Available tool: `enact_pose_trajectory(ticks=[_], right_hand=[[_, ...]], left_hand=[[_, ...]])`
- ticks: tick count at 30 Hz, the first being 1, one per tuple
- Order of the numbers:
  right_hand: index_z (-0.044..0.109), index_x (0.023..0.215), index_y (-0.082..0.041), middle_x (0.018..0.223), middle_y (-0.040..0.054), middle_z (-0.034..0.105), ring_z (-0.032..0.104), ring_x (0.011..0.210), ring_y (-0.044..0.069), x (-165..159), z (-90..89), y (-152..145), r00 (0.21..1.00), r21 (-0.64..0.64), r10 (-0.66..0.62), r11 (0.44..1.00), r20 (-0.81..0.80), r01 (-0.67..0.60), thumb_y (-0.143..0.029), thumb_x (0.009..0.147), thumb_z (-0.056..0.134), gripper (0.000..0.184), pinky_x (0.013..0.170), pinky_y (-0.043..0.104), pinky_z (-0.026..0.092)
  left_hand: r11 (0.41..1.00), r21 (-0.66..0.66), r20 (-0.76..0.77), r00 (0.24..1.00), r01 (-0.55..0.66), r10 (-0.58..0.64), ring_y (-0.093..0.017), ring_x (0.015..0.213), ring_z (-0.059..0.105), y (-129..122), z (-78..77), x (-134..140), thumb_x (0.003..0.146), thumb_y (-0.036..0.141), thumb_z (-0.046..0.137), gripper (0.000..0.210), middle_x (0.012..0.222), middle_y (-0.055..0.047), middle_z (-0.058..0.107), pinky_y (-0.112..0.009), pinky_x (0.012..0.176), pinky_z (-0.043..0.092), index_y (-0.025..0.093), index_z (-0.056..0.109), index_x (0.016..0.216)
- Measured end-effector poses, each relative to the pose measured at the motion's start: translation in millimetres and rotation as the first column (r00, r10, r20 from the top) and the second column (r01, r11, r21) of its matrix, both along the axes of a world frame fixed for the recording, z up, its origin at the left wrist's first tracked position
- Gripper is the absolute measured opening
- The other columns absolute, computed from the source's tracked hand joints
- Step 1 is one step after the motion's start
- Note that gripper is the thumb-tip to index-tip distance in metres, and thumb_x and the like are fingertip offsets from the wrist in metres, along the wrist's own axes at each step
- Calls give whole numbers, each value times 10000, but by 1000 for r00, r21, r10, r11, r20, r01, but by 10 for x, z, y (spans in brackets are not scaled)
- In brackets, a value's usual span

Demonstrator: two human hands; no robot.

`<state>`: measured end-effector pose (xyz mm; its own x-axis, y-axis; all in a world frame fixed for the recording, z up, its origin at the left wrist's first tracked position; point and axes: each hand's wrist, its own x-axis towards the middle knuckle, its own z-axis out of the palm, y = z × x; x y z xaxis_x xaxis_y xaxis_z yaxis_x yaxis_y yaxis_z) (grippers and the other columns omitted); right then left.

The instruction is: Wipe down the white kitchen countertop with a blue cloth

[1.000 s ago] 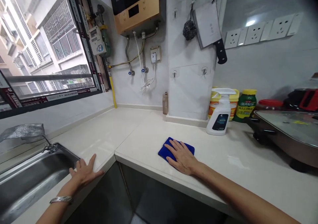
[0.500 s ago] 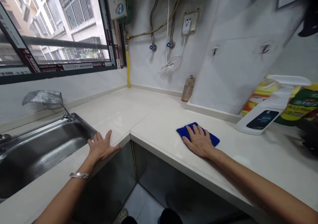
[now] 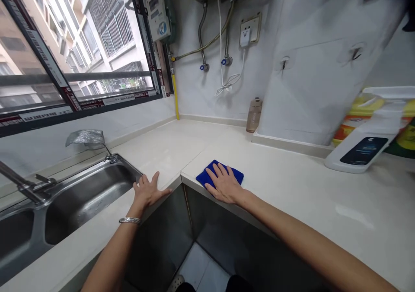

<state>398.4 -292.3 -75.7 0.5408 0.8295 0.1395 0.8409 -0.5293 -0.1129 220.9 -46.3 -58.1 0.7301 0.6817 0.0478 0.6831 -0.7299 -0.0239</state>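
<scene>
On the white countertop [image 3: 155,143], a blue cloth [image 3: 238,176] lies flat near the inner corner's front edge. My right hand [image 3: 225,184] presses down on it, palm down, fingers stretched and slightly spread. Parts of the cloth show beyond the fingertips and to either side. My left hand [image 3: 147,191] rests open on the counter edge left of the corner seam, its thumb out along the edge. That hand touches only the counter, close to the right end of the steel sink [image 3: 87,201]. A silver bracelet [image 3: 130,220] circles the left wrist.
A brown translucent bottle [image 3: 253,115] stands against the back wall. At the right are a white spray bottle [image 3: 359,149] and yellow packages [image 3: 363,106]. The faucet [image 3: 32,190] rises at the left, and a plastic-wrapped fixture [image 3: 86,138] sits behind the sink.
My right hand has slid the blue cloth left across the counter, toward the corner. My left hand keeps its place on the edge. The view has turned somewhat left.
</scene>
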Motion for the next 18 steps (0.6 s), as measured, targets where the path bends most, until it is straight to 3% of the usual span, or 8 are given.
enact_pose_trajectory(ticks=[6,11,18], right_hand=[[324,1564,-177,1631,131,229,142,1500,360,2,-171,-311,991,92,119,988,63,-124,-605,985,250,724,1213,574,72],[346,1555,-182,1627,141,237,163,1500,333,15,-248,-444,979,99,171,978,113,-182,-602,1003,250,700,1220,552,92],[325,1564,-168,1631,157,210,154,1499,353,0,-147,-385,980,41,169,984,108,-174,-581,1006,270,696,1208,570,107]], left_hand=[[1000,-12,31,1000,3,-2,-460,1436,300,-56,48,-39,739,922,298,1057,1530,-289,349,-609,1131,229,248,268,1552],[1000,-7,40,999,-6,6,-424,1445,304,-46,15,-34,914,729,153,793,1543,-264,347,-594,1133,236,271,276,1550],[1000,-6,23,999,-26,26,-442,1432,310,-27,-15,25,941,659,201,726,1527,-273,349,-609,1121,237,274,257,1554]])
